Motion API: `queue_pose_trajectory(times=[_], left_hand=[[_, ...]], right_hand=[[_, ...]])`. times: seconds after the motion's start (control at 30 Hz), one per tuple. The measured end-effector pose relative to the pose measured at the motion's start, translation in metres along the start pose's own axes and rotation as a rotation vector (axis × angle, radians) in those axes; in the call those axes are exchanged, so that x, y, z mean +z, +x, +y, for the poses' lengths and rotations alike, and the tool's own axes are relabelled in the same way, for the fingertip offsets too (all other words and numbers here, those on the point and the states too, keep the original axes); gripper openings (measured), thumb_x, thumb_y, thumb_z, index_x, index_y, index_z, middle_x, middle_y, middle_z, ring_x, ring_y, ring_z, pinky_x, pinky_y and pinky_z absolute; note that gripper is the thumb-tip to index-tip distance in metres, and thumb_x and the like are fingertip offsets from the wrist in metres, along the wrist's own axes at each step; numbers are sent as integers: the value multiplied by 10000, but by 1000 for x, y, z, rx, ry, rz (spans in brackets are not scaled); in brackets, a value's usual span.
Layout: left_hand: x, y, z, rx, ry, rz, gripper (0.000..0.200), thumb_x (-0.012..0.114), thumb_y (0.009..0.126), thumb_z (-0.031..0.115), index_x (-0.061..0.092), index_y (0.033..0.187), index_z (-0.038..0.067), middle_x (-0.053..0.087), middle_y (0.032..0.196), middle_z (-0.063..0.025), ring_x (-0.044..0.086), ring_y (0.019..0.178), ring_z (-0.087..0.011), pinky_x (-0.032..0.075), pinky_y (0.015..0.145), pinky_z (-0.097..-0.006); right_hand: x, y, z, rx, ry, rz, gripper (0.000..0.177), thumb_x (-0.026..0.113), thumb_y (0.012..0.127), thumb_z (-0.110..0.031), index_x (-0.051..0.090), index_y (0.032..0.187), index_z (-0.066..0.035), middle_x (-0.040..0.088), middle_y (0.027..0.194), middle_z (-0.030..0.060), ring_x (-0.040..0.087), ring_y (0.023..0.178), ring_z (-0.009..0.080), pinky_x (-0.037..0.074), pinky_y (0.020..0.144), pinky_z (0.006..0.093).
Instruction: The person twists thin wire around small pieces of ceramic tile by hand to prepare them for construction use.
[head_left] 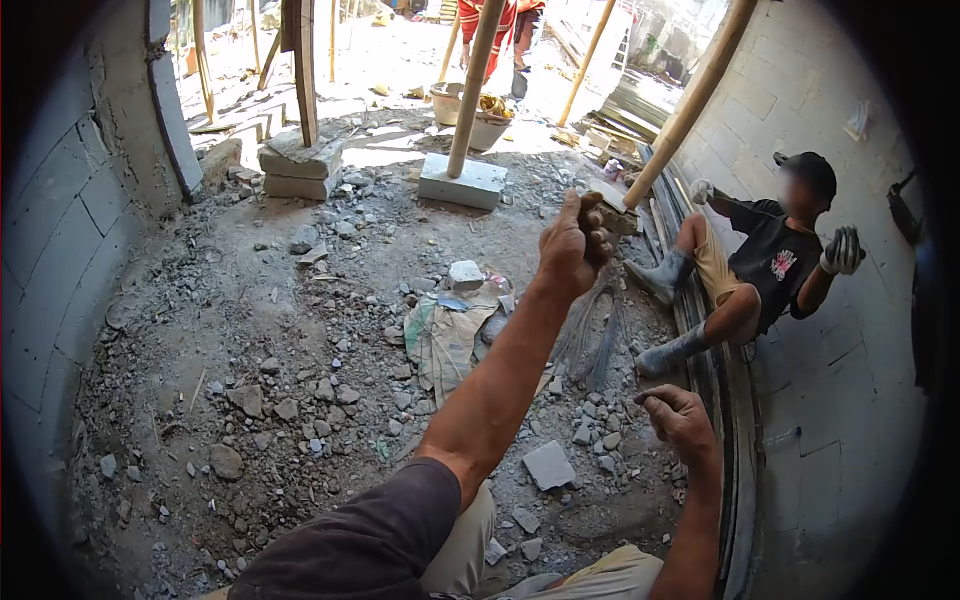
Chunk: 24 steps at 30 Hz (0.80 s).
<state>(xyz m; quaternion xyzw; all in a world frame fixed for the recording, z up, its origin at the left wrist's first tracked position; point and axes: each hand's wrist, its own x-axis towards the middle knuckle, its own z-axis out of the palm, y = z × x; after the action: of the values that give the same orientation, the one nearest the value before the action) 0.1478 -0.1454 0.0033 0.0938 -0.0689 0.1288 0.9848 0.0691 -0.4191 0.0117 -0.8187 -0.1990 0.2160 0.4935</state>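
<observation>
My left hand (pixel 578 245) is raised ahead of me at the end of an outstretched arm, its fingers curled in and the thumb pointing up. Just below it, a fan of thin grey wire-like strands (pixel 592 340) spreads over the rubble. Lower and to the right, my right hand (pixel 682 418) is closed, thumb and forefinger pressed together. I cannot tell what either hand holds. A crumpled woven sack (pixel 445 345) lies left of the strands, with a pale block piece (pixel 465 275) at its top edge.
Another person (pixel 775 250) in gloves and rubber boots sits at the right on long stacked boards (pixel 715 400) along the block wall (pixel 830 400). Poles stand on blocks (pixel 462 182) ahead, near buckets (pixel 488 128). Rubble and a broken slab (pixel 549 466) cover the ground.
</observation>
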Motion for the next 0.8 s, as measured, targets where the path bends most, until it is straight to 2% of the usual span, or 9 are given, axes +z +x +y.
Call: queue_pose_trajectory(times=[0.17, 0.3, 0.4, 0.47, 0.57, 0.63, 0.7, 0.77, 0.8], left_hand=[[17, -7, -39, -250, 56, -76, 358, 466, 960, 454, 468, 749, 165, 285, 561, 68, 292, 458, -69, 228, 396, -228], [10, -4, -19, -80, 128, 110, 349, 476, 961, 409, 429, 696, 188, 252, 528, 77, 222, 393, -62, 169, 356, -238], [-11, 7, -11, 199, 320, 310, 337, 484, 959, 383, 413, 692, 189, 265, 538, 78, 225, 385, -56, 167, 343, -236], [-16, 11, -10, 202, 196, 315, 330, 494, 954, 371, 403, 692, 192, 269, 544, 78, 234, 387, -52, 167, 336, -232], [4, 4, -8, 97, 86, 250, 318, 516, 946, 352, 398, 695, 196, 277, 551, 78, 239, 389, -48, 168, 333, -227], [24, -6, -8, -4, 62, 144, 299, 549, 932, 331, 408, 701, 203, 288, 553, 80, 243, 388, -46, 173, 331, -225], [33, -11, -14, -24, 139, 96, 294, 557, 928, 327, 414, 704, 203, 296, 549, 78, 255, 390, -45, 180, 331, -224], [33, -5, -20, 47, 248, 57, 301, 564, 926, 320, 419, 695, 192, 308, 541, 75, 269, 383, -41, 189, 323, -221], [24, -3, -18, 88, 261, 84, 308, 566, 926, 317, 415, 690, 188, 308, 540, 75, 267, 380, -40, 188, 320, -220]], right_hand=[[8, 26, 2, -84, -135, 208, 236, 625, 908, -224, 614, 795, -17, 480, 588, -65, 375, 485, 14, 289, 427, 205], [-28, 34, 30, -66, 83, 400, 255, 616, 913, -214, 586, 728, -42, 436, 555, -81, 308, 434, 4, 230, 385, 214], [-7, 8, -16, -233, 259, 186, 217, 598, 920, -194, 646, 825, -5, 498, 584, -47, 393, 462, 25, 309, 418, 210], [31, -11, -35, -164, 60, -112, 243, 574, 927, -185, 663, 992, 32, 567, 630, 19, 496, 526, 74, 420, 499, 255], [48, 15, -6, -37, -472, -304, 296, 560, 930, -190, 629, 1125, 21, 612, 696, 72, 566, 633, 100, 478, 620, 291], [22, 37, 23, 41, -439, 98, 265, 558, 932, -205, 639, 1031, 28, 572, 669, 64, 532, 599, 114, 458, 597, 322], [-33, 57, 57, -87, -551, 541, 267, 549, 944, -215, 632, 891, 33, 532, 645, 41, 475, 547, 120, 407, 521, 312], [-58, 58, 47, -189, -28, 770, 274, 554, 948, -214, 602, 789, 4, 489, 626, 11, 413, 508, 100, 342, 463, 292], [-62, 47, 38, -272, 266, 600, 260, 559, 947, -210, 611, 798, -5, 506, 639, 13, 415, 510, 89, 346, 465, 278]])
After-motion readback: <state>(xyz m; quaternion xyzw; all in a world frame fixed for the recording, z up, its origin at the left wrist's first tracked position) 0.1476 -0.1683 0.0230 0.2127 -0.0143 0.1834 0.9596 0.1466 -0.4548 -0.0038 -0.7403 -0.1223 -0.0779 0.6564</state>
